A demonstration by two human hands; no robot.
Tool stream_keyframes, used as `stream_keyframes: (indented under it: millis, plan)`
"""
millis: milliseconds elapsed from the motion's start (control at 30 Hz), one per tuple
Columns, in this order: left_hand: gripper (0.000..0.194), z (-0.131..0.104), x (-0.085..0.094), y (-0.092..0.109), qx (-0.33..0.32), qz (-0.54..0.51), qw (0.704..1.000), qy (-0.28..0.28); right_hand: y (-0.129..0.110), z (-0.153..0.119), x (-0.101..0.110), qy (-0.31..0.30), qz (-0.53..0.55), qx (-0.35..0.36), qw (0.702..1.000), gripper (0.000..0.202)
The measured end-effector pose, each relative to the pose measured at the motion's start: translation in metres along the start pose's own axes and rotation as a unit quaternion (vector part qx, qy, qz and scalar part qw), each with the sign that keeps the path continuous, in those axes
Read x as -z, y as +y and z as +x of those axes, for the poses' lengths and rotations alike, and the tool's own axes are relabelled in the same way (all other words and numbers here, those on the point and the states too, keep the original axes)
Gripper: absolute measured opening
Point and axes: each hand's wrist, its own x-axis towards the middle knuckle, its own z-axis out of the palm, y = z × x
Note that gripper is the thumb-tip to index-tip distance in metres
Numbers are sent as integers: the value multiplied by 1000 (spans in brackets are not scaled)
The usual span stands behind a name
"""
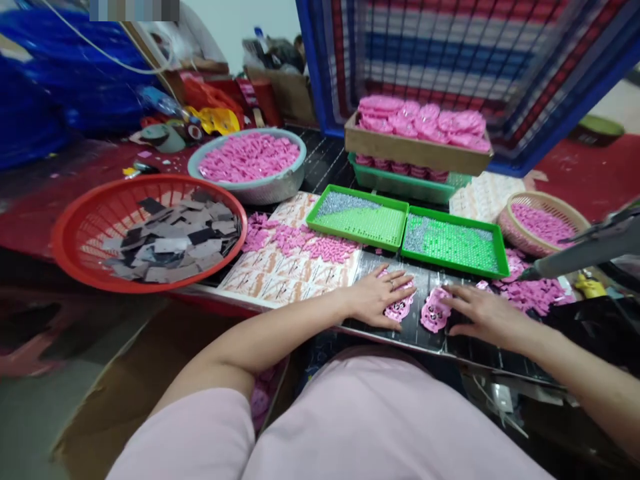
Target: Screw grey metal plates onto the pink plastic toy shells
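Note:
My left hand (377, 298) lies with its fingers spread over a pink plastic casing (399, 309), partly covering it. To its right a second pink casing (434, 312), with small dark and silvery parts in it, lies flat on the black tabletop (367, 263). My right hand (481, 312) is beside that casing, fingers apart, the fingertips at its right edge; whether they press on it I cannot tell. Just beyond my hands are two green trays, a left one (384, 230) and a right one (463, 248), both with many tiny silvery pieces.
Small pink pieces lie in heaps, one on the left (287, 239) and one on the right (537, 293). A grey pen-shaped tool (590, 247) juts in from the right. Around are a red basket (67, 233) of dark plates, a pale basin (280, 190), and a cardboard tray (415, 148) of pink casings.

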Motion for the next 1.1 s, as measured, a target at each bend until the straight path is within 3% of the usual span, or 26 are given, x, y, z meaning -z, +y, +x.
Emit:
stream_keyframes:
  millis: [200,300,367,467,600,667,833,967,1100]
  plan:
    - [87,-8,1,-4,7,0,1000,3,-25,19,-17,25,14,-17,999,39]
    - [91,-15,2,-6,15,-7,1000,4,-32,38,3,22,2,-15,1000,55]
    - [92,-16,5,-6,18,-14,1000,9,-25,57,33,27,-10,-31,999,61]
    - [91,-9,10,-3,1,-25,999,29,7,100,99,82,-42,-105,990,37]
    - [89,11,9,8,-49,-29,998,34,82,168,182,171,-98,-255,947,43]
    - [89,18,6,12,-69,-33,997,24,123,193,205,155,-111,-295,936,48]
    - [82,21,1,11,-70,-47,996,-12,193,225,217,46,-117,-312,942,59]
    - [75,20,1,6,-72,-51,996,-24,216,241,213,-12,-116,-312,943,49]
    - [65,20,0,4,-78,-61,995,-16,227,252,215,-19,-120,-295,948,58]
